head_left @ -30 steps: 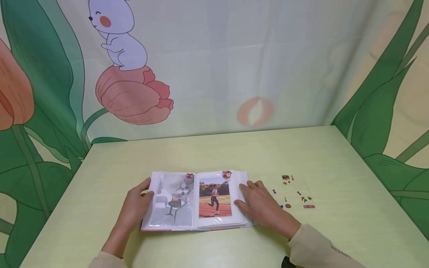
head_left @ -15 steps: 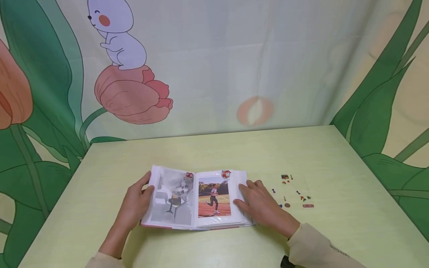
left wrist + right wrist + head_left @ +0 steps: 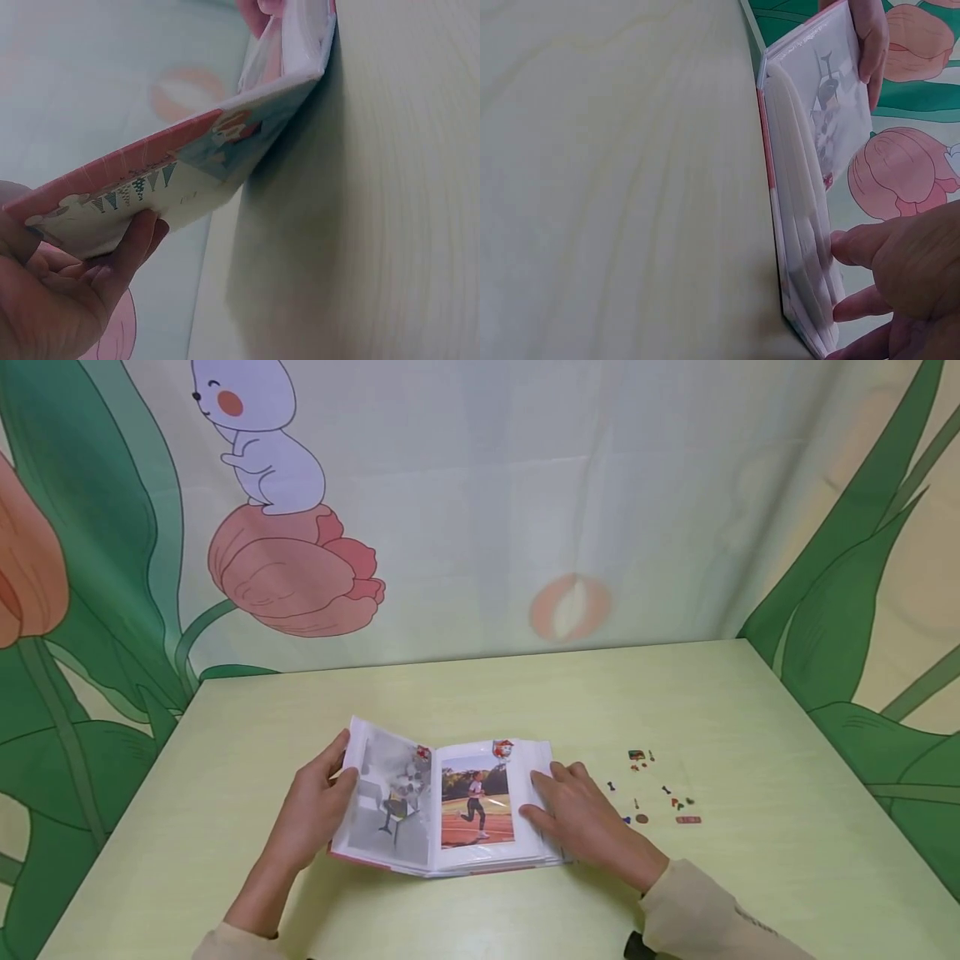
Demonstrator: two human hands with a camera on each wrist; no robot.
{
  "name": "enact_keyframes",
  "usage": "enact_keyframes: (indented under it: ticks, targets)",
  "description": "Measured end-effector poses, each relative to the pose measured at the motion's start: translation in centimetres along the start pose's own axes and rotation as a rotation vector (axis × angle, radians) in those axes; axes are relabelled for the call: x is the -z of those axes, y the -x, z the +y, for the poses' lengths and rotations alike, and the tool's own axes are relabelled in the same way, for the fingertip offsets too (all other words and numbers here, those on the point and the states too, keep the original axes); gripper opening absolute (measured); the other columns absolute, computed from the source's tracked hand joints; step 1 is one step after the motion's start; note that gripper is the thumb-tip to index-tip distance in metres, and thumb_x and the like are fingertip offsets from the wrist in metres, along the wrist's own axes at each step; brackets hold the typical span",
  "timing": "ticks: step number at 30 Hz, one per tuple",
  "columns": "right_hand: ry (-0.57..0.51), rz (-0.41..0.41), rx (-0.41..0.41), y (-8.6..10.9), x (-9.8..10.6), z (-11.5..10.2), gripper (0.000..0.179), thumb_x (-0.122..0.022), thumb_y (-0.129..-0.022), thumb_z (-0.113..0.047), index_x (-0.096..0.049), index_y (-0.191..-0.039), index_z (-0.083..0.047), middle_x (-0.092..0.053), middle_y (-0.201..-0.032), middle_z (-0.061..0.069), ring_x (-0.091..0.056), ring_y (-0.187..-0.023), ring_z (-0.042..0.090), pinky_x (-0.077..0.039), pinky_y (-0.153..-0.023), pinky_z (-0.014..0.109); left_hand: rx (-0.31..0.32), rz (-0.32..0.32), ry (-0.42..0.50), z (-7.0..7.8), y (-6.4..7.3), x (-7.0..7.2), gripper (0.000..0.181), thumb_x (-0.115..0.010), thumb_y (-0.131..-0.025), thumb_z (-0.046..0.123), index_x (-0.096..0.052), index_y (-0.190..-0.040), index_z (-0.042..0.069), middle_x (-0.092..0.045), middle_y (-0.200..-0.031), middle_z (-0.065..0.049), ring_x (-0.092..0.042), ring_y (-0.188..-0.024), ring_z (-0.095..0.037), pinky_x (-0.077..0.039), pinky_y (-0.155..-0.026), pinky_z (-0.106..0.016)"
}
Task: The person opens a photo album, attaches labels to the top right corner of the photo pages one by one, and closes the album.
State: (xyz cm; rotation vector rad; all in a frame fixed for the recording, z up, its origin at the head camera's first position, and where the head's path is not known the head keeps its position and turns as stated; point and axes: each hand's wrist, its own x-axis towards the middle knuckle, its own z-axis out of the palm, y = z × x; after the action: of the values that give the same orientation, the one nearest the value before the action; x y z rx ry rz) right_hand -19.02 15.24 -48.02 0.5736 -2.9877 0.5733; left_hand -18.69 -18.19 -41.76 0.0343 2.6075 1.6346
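An open photo album (image 3: 480, 862) lies on the table, its left cover raised at a slant. My left hand (image 3: 315, 810) grips that cover by its outer edge, thumb on the inner side. The left wrist view shows its fingers against the printed outside of the cover (image 3: 172, 176). My right hand (image 3: 592, 827) presses extended fingertips on the right-hand pages; in the right wrist view they touch the page stack (image 3: 802, 195). A photo of a runner (image 3: 476, 802) fills the right page, with a cartoon sticker (image 3: 502, 749) above it. A greyish picture (image 3: 375, 810) shows on the left page.
A clear sheet with several small stickers (image 3: 687, 820) lies right of the album. The pale table (image 3: 480, 693) meets a curtain (image 3: 450, 527) printed with a rabbit and tulips at the back. A dark object (image 3: 639, 946) shows beside the right sleeve (image 3: 701, 906).
My left hand has lifted the album's left cover and page from nearly flat to a slant, tipping them toward the right. The right hand has stayed on the right-hand pages.
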Motion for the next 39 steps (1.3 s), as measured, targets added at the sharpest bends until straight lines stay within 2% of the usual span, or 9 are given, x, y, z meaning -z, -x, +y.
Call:
enact_keyframes:
  ticks: [8,18,24,29,37,39]
  targets:
    - [0.016,0.003,-0.008,-0.1,0.0,-0.1,0.057,-0.069,-0.1,-0.039,-0.062,-0.14,0.001,-0.063,-0.123,0.019,-0.053,-0.107,0.035,-0.048,-0.095,0.047,-0.044,-0.054,0.049,1.6,0.1,-0.9,0.062,-0.042,-0.108,0.01,-0.017,-0.165,0.008,-0.032,-0.163,-0.023,-0.047,-0.139,-0.039,-0.054,-0.098,-0.046]
    - [0.048,-0.002,-0.024,-0.1,0.0,-0.4,0.056,-0.069,-0.1,-0.039,-0.063,-0.14,-0.001,-0.063,-0.127,0.021,-0.054,-0.109,0.037,-0.048,-0.097,0.048,-0.068,-0.068,0.034,2.2,-0.3,-2.3,0.063,-0.045,-0.108,0.015,-0.02,-0.166,0.014,-0.038,-0.161,-0.021,-0.052,-0.136,-0.037,-0.051,-0.102,-0.054]
    - [0.06,-0.001,-0.023,-0.1,0.0,-0.3,0.056,-0.069,-0.099,-0.04,-0.063,-0.139,-0.002,-0.064,-0.123,0.019,-0.055,-0.106,0.035,-0.049,-0.094,0.046,-0.066,-0.052,-0.024,3.0,-0.6,-3.8,0.064,-0.049,-0.107,0.02,-0.025,-0.166,0.02,-0.042,-0.16,-0.017,-0.059,-0.131,-0.034,-0.054,-0.097,-0.051]
    - [0.047,-0.004,-0.04,-0.2,0.1,-0.3,0.057,-0.071,-0.098,-0.042,-0.064,-0.139,-0.003,-0.065,-0.123,0.018,-0.054,-0.105,0.034,-0.049,-0.092,0.044,-0.039,-0.022,-0.091,4.0,-0.9,-5.5,0.066,-0.053,-0.104,0.025,-0.028,-0.165,0.024,-0.044,-0.159,-0.015,-0.06,-0.129,-0.035,-0.058,-0.09,-0.047]
    - [0.043,0.001,-0.034,-0.3,0.2,-0.3,0.056,-0.073,-0.097,-0.04,-0.065,-0.138,-0.002,-0.065,-0.121,0.018,-0.055,-0.102,0.033,-0.05,-0.088,0.044,-0.081,0.024,-0.2,5.0,-1.1,-7.7,0.065,-0.059,-0.1,0.026,-0.039,-0.161,0.017,-0.052,-0.153,-0.011,-0.062,-0.126,-0.034,-0.057,-0.089,-0.049]
    - [0.044,0.0,-0.034,-0.3,0.2,-0.2,0.057,-0.073,-0.096,-0.04,-0.065,-0.138,-0.002,-0.065,-0.121,0.018,-0.055,-0.101,0.033,-0.05,-0.088,0.044,-0.069,0.035,-0.217,5.1,-1.1,-8.2,0.065,-0.059,-0.098,0.028,-0.042,-0.159,0.017,-0.055,-0.15,-0.01,-0.063,-0.124,-0.033,-0.057,-0.087,-0.049]
